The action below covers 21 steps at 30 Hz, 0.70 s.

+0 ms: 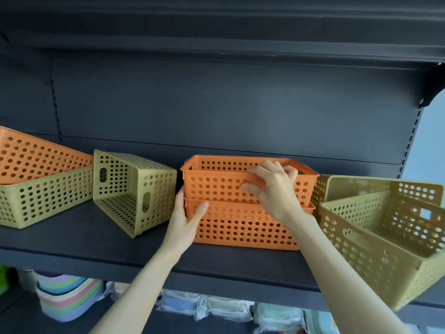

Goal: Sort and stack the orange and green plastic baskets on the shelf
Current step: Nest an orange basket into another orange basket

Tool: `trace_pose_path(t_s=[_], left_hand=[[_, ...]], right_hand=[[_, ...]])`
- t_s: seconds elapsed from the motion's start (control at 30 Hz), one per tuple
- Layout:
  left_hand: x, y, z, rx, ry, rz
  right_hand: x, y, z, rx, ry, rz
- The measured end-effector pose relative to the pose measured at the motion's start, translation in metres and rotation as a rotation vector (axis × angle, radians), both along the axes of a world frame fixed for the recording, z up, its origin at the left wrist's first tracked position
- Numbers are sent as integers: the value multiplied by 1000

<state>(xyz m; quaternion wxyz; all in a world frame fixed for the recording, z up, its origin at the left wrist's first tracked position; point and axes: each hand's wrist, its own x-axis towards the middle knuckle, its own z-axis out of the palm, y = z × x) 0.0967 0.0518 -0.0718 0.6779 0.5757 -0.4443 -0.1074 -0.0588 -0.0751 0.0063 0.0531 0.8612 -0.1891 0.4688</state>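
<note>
Two orange baskets are nested at the middle of the shelf, the upper orange basket seated part-way into the lower orange basket. The left hand is pressed against the lower basket's left end, thumb on its front wall. The right hand is laid over the upper basket's front rim, its fingers curled on the rim and thumb against the wall, so a grip is held.

The sorting is judged partly done. Toward the left end, a third orange basket is lying tilted inside a green basket, colours mixed; this one remains to be moved. Beside it a green basket on its side is unstacked. At the right end, nested green baskets overhang the front edge, tilted.

The shelf is dark, with a dark back panel and slotted uprights. Below, pastel stacked goods are seen, their nature unclear.
</note>
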Motion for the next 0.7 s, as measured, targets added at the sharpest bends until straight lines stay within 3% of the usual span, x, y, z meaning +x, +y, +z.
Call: trace_pose_path(t_s=[0.07, 0.17, 0.27, 0.7], left_hand=[[1, -5, -1, -10, 11, 20], [5, -14, -5, -1, -3, 64], [13, -21, -8, 3, -25, 108], [42, -50, -6, 47, -192, 287]], right_hand=[[-1, -2, -8, 48, 54, -32], [-9, -6, -24, -54, 153, -236], [-19, -13, -40, 15, 242, -354], [16, -47, -43, 70, 137, -220]])
